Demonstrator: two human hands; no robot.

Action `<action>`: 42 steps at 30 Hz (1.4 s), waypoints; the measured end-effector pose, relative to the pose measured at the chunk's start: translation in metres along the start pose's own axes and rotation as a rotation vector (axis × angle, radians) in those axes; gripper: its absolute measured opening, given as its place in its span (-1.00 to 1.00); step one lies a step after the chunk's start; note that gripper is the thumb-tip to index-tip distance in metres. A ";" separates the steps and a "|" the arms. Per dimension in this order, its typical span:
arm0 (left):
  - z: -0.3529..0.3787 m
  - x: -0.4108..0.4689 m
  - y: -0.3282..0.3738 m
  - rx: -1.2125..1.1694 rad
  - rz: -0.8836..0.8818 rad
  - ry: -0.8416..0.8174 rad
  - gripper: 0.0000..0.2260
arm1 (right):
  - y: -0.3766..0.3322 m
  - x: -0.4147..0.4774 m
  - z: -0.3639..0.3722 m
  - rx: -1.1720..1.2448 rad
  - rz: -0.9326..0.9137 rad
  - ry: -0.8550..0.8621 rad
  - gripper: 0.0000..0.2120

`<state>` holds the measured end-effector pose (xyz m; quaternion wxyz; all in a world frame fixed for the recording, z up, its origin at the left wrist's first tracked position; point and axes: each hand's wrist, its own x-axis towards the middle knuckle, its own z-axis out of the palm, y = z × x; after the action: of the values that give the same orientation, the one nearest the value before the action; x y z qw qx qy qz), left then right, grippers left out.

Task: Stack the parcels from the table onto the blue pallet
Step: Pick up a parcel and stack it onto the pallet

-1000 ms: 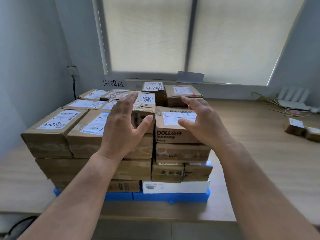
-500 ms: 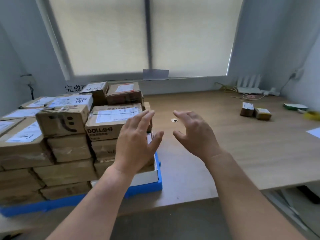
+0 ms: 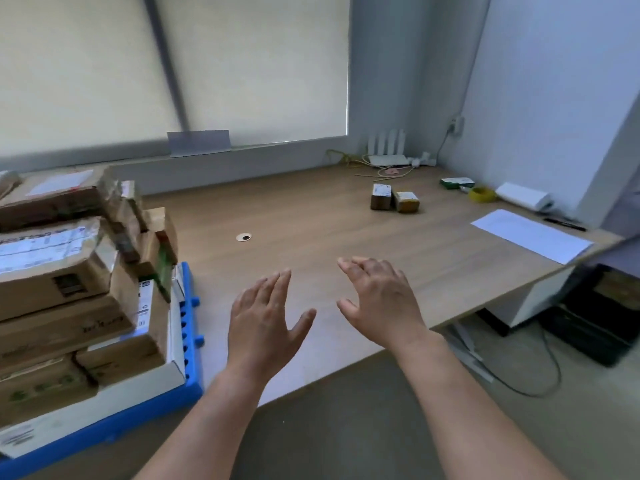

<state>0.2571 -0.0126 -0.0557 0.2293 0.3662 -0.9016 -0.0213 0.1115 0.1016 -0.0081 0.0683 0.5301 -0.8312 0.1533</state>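
Parcels on the table [image 3: 311, 216]: we count two small brown ones far back on the right, a taller parcel [image 3: 381, 196] and a squat parcel [image 3: 406, 201]. They stand side by side, each with a pale label on top. We cannot tell whether they touch.

Blue pallet [image 3: 189, 344] sits on the table at the left edge of view, well apart from those two. It carries a stack of parcels [image 3: 55, 285] several layers high. These are brown cardboard with white shipping labels and lie over a flat white box [image 3: 138, 386] at the bottom. The stack runs out of view to the left.

Left hand [image 3: 263, 327] hovers over the near edge of the table, just right of the pallet. Its back faces us, fingers straight and close together, thumb spread; it holds nothing. Right hand [image 3: 381, 303] hovers beside it, apart from it, fingers loosely bent and spread; it too holds nothing. Both forearms are bare.

Further out we note:
- a round cable hole [image 3: 244, 237] in the tabletop, between the pallet and the two small parcels
- a sheet of paper [image 3: 530, 235] at the table's right edge, with a black pen [image 3: 564, 224] just beyond it
- a yellow tape roll [image 3: 482, 195] and a green-and-white box [image 3: 456, 183] near the right wall
- a white router [image 3: 388, 157] in the back corner, with cables beside it
- a pale blind [image 3: 242, 64] over the window behind
- a black box [image 3: 595, 317] on the floor by the table's right end
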 end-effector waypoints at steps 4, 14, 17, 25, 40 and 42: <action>0.019 0.023 0.033 -0.027 0.054 -0.026 -0.20 | 0.038 0.000 -0.003 -0.011 0.069 0.012 -0.39; 0.086 0.098 0.089 -0.121 0.125 -0.098 -0.17 | 0.127 0.039 0.007 -0.030 0.196 -0.011 -0.37; 0.107 0.135 0.112 -0.157 0.127 -0.106 -0.17 | 0.161 0.066 0.007 -0.042 0.215 -0.011 -0.38; 0.158 0.245 0.155 -0.176 0.112 -0.117 -0.16 | 0.245 0.159 0.009 -0.061 0.238 -0.025 -0.38; 0.215 0.366 0.179 -0.145 0.082 -0.127 -0.32 | 0.325 0.286 0.039 -0.026 0.157 -0.066 -0.41; 0.220 0.377 0.181 -0.148 0.065 -0.124 -0.32 | 0.332 0.302 0.043 -0.013 0.136 -0.066 -0.41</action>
<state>-0.1918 -0.1614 -0.0648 0.2001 0.3168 -0.9214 -0.1029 -0.3155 -0.0424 -0.0260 0.0335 0.4768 -0.8680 0.1347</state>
